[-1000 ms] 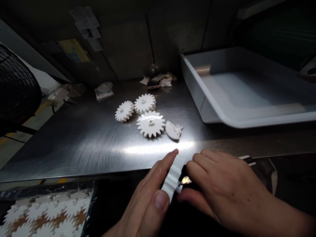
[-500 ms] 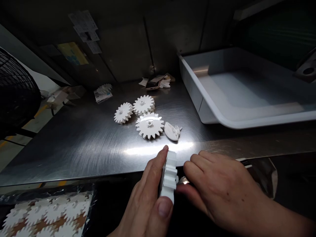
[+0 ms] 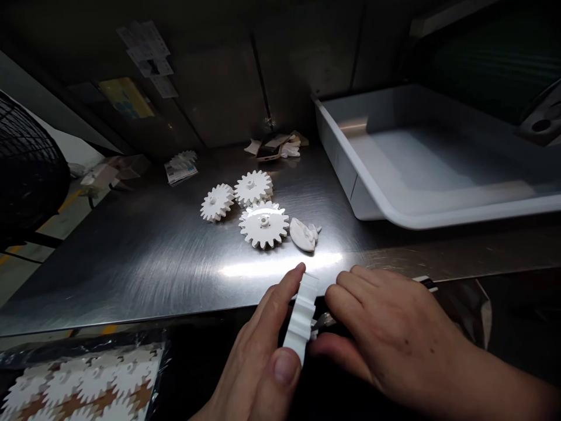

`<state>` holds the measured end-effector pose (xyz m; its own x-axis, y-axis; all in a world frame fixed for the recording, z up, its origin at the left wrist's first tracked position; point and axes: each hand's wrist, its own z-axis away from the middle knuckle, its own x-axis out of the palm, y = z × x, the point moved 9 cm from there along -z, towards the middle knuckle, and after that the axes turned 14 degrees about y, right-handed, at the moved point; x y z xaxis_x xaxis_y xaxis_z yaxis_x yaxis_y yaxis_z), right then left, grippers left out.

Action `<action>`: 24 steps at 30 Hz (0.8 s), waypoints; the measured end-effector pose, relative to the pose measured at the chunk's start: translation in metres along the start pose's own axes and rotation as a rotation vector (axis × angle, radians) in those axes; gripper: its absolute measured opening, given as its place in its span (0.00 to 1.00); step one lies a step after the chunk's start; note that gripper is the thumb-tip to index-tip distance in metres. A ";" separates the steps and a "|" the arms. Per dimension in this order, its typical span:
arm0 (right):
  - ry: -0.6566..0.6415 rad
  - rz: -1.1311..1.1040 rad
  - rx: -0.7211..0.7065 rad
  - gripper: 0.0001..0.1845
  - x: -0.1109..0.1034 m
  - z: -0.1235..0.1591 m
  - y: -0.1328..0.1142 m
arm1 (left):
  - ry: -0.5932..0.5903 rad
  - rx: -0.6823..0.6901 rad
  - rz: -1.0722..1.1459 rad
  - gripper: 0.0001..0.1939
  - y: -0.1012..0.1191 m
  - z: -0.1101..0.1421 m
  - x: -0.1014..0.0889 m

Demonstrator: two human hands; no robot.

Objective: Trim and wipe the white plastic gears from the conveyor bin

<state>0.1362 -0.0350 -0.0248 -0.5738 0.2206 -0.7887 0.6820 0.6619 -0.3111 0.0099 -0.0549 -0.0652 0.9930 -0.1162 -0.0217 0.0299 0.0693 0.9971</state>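
Note:
My left hand (image 3: 263,356) grips a white plastic gear (image 3: 302,316) by its rim, turned edge-on above the bench's front edge. My right hand (image 3: 385,316) is closed around a small knife (image 3: 324,320). Its metal blade points left at the gear's hub side, and the white and black end of its handle sticks out behind the fist. Whether the blade touches the gear is hard to make out. On the bench lie several white gears (image 3: 263,223), some of them stacked, beside a crumpled white scrap (image 3: 303,235).
A large white tub (image 3: 372,193) stands at the right of the metal bench (image 3: 131,263). A phone (image 3: 268,153) with scraps lies at the back. Lower left, more gears fill a box lined with black plastic (image 3: 162,356). A black fan (image 3: 30,158) stands far left.
The gear has been tilted upright and then back to a slant in my left hand. The blade has shifted slightly beside the hub. The gears on the bench have not been moved.

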 end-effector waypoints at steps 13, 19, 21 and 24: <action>0.010 0.004 -0.042 0.21 0.000 0.004 -0.003 | 0.024 0.066 -0.081 0.26 0.009 -0.008 0.002; 0.040 -0.118 0.015 0.23 -0.004 0.002 0.001 | 0.057 0.003 0.070 0.27 0.005 -0.008 0.001; 0.021 -0.209 0.067 0.21 -0.004 0.002 0.004 | 0.138 -0.073 0.265 0.25 -0.001 -0.009 -0.002; -0.030 -0.267 0.166 0.13 0.001 0.007 0.013 | 0.046 -0.262 0.597 0.24 -0.009 -0.015 0.011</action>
<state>0.1481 -0.0312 -0.0330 -0.7305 0.0316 -0.6822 0.5753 0.5666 -0.5899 0.0223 -0.0423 -0.0759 0.8510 0.0590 0.5219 -0.5075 0.3485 0.7881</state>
